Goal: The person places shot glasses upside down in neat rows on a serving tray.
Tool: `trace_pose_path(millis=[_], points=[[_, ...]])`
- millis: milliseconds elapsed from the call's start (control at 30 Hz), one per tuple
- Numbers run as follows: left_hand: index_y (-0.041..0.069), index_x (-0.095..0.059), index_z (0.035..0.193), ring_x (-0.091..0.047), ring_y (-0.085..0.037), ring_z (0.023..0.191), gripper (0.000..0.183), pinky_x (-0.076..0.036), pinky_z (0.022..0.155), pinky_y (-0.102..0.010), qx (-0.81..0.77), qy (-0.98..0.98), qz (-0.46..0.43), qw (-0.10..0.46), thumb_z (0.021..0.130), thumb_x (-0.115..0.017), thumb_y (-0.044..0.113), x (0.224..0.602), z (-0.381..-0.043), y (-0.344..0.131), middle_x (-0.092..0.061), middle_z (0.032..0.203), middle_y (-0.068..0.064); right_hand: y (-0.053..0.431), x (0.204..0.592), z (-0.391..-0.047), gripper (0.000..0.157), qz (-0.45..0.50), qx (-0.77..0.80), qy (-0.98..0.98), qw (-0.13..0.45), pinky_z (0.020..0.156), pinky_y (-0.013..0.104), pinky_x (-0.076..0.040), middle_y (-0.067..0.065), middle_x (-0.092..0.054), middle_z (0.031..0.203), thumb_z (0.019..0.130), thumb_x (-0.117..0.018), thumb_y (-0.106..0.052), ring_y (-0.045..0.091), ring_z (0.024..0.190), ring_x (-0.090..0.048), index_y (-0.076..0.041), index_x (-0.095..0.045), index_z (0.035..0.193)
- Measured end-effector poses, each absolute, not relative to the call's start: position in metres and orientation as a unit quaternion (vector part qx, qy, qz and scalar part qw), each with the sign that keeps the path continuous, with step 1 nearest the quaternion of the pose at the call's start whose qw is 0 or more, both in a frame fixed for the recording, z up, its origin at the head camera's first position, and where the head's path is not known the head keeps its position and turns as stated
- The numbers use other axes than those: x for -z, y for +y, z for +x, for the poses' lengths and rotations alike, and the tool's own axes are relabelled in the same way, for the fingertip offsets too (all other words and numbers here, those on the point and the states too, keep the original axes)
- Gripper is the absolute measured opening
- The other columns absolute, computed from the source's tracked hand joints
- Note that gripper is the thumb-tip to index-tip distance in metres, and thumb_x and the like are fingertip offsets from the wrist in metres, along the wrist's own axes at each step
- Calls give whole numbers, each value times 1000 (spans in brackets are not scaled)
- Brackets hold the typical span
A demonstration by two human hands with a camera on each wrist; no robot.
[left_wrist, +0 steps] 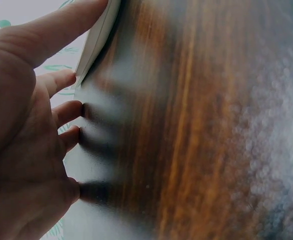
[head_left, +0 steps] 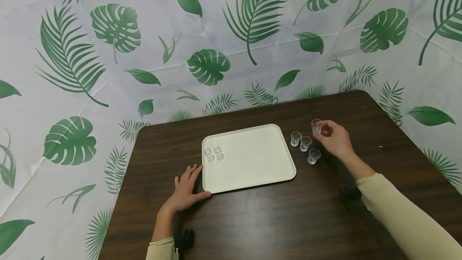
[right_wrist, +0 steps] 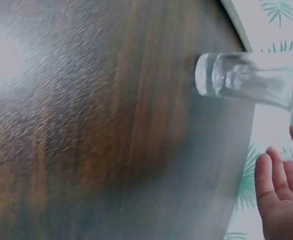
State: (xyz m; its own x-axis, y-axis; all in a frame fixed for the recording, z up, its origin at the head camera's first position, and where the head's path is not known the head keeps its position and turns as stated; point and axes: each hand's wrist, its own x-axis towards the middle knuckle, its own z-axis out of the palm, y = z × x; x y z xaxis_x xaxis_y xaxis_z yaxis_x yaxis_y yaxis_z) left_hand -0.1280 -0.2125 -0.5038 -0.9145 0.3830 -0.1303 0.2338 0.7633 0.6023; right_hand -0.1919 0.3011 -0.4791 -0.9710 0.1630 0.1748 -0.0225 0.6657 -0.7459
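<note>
My right hand point(head_left: 336, 139) pinches a small clear shot glass point(head_left: 316, 126) between thumb and fingers, right of the tray. Close by on the table stand three more shot glasses: one on the left point(head_left: 295, 139), one in the middle point(head_left: 305, 143) and one nearer me point(head_left: 313, 156). One upright shot glass point(right_wrist: 241, 77) appears large in the right wrist view, beside my fingers. My left hand point(head_left: 185, 193) lies spread at the near left corner of the cream tray point(head_left: 249, 159), thumb and forefinger at its rim. Two clear glasses point(head_left: 217, 150) sit on the tray's left side.
The dark wood-grain table point(head_left: 274, 220) has a rounded far right corner. A white curtain with green leaf prints point(head_left: 209, 67) hangs behind it and along the right side. Dark wrist devices point(head_left: 350, 192) are under both forearms.
</note>
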Motion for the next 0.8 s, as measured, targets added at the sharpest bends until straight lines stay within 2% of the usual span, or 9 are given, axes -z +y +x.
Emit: trace_pose_path(millis=[167, 267, 333, 433, 533, 700, 800], points=[[17, -24, 157, -4, -39, 148, 95, 4, 103, -74, -304, 930, 166, 124, 83, -74, 50, 504, -128, -213, -17, 161, -18, 292, 471, -195, 36, -22, -411, -898, 155, 83, 48, -47, 27, -63, 107, 87, -72, -6, 41, 98, -62, 7, -59, 118], [19, -23, 158, -3, -37, 148, 96, 5, 104, -73, -301, 931, 164, 126, 84, -74, 51, 505, -129, -214, -16, 161, -17, 285, 466, -198, 35, -11, -413, -894, 175, 79, 31, -47, 24, -63, 105, 86, -73, -4, 37, 97, -61, 7, -61, 118], [19, -22, 158, -3, -37, 148, 96, 5, 104, -73, -299, 931, 164, 127, 84, -73, 52, 506, -129, -214, -16, 161, -17, 281, 462, -199, 35, -4, -414, -892, 183, 74, 19, -43, 22, -64, 104, 85, -73, -3, 34, 96, -61, 6, -62, 117], [19, -23, 158, -3, -38, 148, 96, 5, 104, -73, -298, 932, 164, 125, 83, -73, 53, 506, -130, -215, -16, 161, -17, 272, 456, -201, 33, 10, -419, -889, 184, 68, 10, -39, 21, -65, 105, 85, -73, -2, 33, 97, -61, 4, -63, 117], [19, -23, 158, -3, -38, 148, 96, 5, 103, -73, -298, 932, 164, 126, 83, -73, 53, 507, -130, -215, -16, 161, -17, 263, 450, -202, 32, 25, -421, -890, 175, 68, 13, -41, 20, -65, 105, 86, -72, -3, 33, 96, -61, 2, -64, 117], [19, -23, 158, -3, -38, 148, 96, 5, 104, -73, -297, 932, 162, 128, 83, -72, 54, 506, -130, -214, -16, 161, -17, 243, 446, -204, 33, 50, -416, -894, 157, 71, 32, -43, 17, -60, 106, 86, -73, -3, 36, 92, -59, 1, -65, 118], [19, -23, 158, -4, -37, 148, 96, 4, 104, -73, -297, 933, 161, 126, 83, -73, 54, 506, -129, -215, -17, 161, -17, 230, 444, -206, 33, 62, -414, -897, 145, 72, 40, -43, 16, -58, 106, 87, -73, -4, 34, 90, -58, 0, -65, 119]])
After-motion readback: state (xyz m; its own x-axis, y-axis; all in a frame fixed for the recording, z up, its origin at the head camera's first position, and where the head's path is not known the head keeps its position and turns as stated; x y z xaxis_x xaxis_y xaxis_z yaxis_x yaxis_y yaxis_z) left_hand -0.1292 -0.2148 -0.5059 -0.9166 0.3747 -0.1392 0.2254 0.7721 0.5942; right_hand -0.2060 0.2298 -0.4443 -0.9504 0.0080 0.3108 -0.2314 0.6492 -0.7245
